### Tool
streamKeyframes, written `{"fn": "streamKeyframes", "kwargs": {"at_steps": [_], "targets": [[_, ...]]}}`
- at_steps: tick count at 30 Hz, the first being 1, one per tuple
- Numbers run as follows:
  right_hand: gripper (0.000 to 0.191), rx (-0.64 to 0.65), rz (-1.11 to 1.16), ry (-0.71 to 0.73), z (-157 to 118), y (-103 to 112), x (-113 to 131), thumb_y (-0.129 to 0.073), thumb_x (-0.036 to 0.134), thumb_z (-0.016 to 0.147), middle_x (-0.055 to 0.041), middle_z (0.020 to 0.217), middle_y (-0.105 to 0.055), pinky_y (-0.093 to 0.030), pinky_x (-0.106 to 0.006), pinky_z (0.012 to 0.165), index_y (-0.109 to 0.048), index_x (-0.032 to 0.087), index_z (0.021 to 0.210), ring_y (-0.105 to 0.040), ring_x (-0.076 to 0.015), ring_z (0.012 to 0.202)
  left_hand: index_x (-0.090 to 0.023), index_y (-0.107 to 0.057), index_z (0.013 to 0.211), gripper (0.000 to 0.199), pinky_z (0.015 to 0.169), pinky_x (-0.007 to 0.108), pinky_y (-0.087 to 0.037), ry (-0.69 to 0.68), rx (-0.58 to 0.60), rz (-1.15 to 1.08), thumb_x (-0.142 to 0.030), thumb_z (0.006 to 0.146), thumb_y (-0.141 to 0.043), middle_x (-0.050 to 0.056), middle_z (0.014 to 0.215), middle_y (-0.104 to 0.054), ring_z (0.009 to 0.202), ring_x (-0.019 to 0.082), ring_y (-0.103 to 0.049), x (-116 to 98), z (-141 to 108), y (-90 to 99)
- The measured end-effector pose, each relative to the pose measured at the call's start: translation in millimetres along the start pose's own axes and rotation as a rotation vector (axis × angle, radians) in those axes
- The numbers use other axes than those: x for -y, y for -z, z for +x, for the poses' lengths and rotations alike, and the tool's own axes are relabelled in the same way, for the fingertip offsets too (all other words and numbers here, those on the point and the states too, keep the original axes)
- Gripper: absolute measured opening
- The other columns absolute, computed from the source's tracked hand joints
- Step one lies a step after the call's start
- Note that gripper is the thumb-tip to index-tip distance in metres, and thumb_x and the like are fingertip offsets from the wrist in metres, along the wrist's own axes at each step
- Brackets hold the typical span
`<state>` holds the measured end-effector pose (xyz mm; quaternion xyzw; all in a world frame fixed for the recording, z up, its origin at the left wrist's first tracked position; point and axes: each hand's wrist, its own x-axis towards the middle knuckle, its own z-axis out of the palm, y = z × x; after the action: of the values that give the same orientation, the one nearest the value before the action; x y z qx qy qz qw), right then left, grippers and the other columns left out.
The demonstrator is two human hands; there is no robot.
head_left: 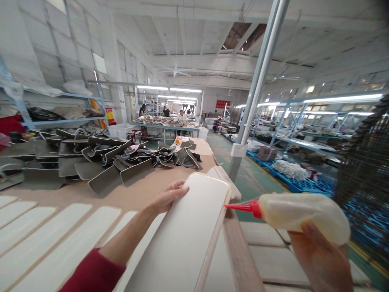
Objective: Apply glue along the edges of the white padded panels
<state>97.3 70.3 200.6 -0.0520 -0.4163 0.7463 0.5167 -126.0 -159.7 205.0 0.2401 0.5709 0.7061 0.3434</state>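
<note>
My left hand (168, 197) grips the far left edge of a long white panel (182, 227) with rounded corners, thumb on top and fingers curled beneath. The panel is tilted up over the table. In my right hand (319, 251) is a translucent glue bottle (304, 213) holding pale yellowish liquid, lying almost level. Its red nozzle (240, 207) points left, and the tip meets the panel's right edge near the far corner. A thin glossy line shows along that edge.
More white panels (75, 243) lie in a row on the brown tabletop (158, 182). Dark grey curved pieces (106, 158) are heaped behind them. A metal post (255, 89) rises beyond the table's right edge, beside blue pallets (291, 182). People work at a far table (164, 126).
</note>
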Motion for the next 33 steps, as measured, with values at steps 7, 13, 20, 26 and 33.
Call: {"fn": "streamKeyframes", "kwargs": {"at_steps": [7, 13, 20, 26, 33], "targets": [[0.050, 0.164, -0.045, 0.036, 29, -10, 6, -0.078, 0.011, 0.061, -0.0008, 0.110, -0.067, -0.047, -0.019, 0.089, -0.066, 0.027, 0.107, -0.054, -0.0179, 0.115, -0.020, -0.050, 0.093, 0.044, 0.054, 0.019, -0.049, -0.008, -0.019, -0.075, -0.038, 0.066, -0.079, -0.002, 0.078, -0.066, 0.061, 0.010, -0.062, 16, 5, -0.6], [0.049, 0.245, -0.091, -0.014, 58, -10, 14, -0.080, 0.014, 0.063, -0.0028, 0.105, -0.068, -0.050, -0.019, 0.081, -0.065, 0.027, 0.108, -0.061, -0.0193, 0.104, -0.019, -0.049, 0.089, 0.046, 0.057, 0.020, -0.050, 0.046, -0.050, -0.184, -0.038, 0.062, -0.081, -0.003, 0.072, -0.064, 0.060, 0.010, -0.060, 38, 2, -19.3], [0.051, 0.383, -0.192, -0.081, 77, -4, 15, -0.083, 0.026, 0.059, -0.0046, 0.100, -0.068, -0.055, -0.026, 0.074, -0.064, 0.026, 0.107, -0.064, -0.0227, 0.092, -0.015, -0.053, 0.104, 0.042, 0.064, 0.025, -0.053, 0.097, -0.032, -0.241, -0.034, 0.072, -0.073, 0.006, 0.089, -0.070, 0.071, 0.016, -0.065, 61, -6, -27.8], [0.052, 0.505, -0.294, -0.114, 92, -14, 23, -0.083, 0.029, 0.059, -0.0046, 0.095, -0.067, -0.054, -0.028, 0.073, -0.064, 0.024, 0.107, -0.063, -0.0211, 0.086, -0.017, -0.040, 0.135, 0.065, 0.070, 0.023, -0.052, 0.112, -0.225, -0.216, -0.034, 0.078, -0.067, 0.008, 0.109, -0.068, 0.092, 0.018, -0.065, 60, -12, -40.3], [0.059, 0.627, -0.438, -0.107, 104, -46, 51, -0.086, 0.028, 0.053, -0.0037, 0.088, -0.065, -0.052, -0.023, 0.066, -0.063, 0.022, 0.107, -0.060, -0.0180, 0.078, -0.019, -0.041, 0.138, 0.069, 0.074, 0.021, -0.051, 0.104, -0.342, -0.135, -0.037, 0.077, -0.067, 0.008, 0.124, -0.062, 0.106, 0.020, -0.060, 56, -9, -49.0]]}}
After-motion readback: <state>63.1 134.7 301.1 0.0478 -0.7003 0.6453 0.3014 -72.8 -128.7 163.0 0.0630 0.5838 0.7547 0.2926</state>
